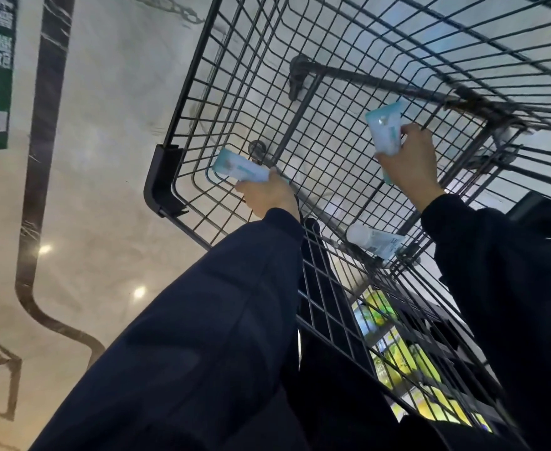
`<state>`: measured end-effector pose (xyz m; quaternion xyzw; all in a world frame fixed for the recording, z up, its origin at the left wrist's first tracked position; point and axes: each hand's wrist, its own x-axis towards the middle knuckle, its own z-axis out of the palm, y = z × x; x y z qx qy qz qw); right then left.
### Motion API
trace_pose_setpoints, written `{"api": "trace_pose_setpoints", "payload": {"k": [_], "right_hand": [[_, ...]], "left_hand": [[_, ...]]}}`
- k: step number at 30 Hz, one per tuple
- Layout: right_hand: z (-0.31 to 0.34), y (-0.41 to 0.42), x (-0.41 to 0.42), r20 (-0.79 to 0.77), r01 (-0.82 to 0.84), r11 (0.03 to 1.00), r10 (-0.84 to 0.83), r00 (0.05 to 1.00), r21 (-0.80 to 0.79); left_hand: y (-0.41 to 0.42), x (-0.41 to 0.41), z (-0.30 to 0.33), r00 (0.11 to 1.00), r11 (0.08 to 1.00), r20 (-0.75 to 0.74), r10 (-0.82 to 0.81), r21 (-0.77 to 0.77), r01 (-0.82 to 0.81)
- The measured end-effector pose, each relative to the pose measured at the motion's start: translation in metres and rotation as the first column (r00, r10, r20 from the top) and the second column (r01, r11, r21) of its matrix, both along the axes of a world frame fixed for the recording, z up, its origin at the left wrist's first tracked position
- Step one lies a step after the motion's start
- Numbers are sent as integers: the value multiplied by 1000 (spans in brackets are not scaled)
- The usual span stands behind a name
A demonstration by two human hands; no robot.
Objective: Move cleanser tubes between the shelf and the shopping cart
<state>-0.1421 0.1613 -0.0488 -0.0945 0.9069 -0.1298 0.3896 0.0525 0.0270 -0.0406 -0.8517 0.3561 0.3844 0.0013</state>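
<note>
While both hands hold tubes | left hand (269, 196) near cart (170, 177) corner

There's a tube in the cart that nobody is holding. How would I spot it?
Find the wire shopping cart and follow its basket floor toward the near end, between the two dark sleeves. The loose tube lies there on the mesh. Unlike the two pale blue tubes in the hands, nothing grips it, and its white cap shows.
</note>
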Motion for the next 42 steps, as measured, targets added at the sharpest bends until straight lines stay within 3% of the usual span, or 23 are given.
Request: {"api": "trace_pose_setpoints", "payload": {"k": [3, 10, 18, 27, 32, 42], "right_hand": [[7, -3, 6, 36, 49, 998, -47, 998, -47], [34, -7, 17, 226, 314, 931, -270, 936, -188], [110, -1, 36, 473, 626, 727, -462, 750, -283], [257, 25, 60, 633, 776, 504, -470, 615, -380], [349, 47, 74, 629, 779, 397, -461, 626, -485], [479, 93, 135, 556, 737, 24, -639, 531, -676]], "left_hand": [[1, -2, 12, 988, 997, -140, 64, 42, -59], [10, -6, 33, 956, 993, -290, -39, 93, 69], [7, -12, 103, 837, 936, -522, -165, 185, 300], [5, -27, 258, 574, 790, -710, -409, 39, 612], [11, -38, 354, 340, 658, -765, -547, -142, 739], [45, -45, 474, -54, 404, -836, -546, -319, 857]]}}
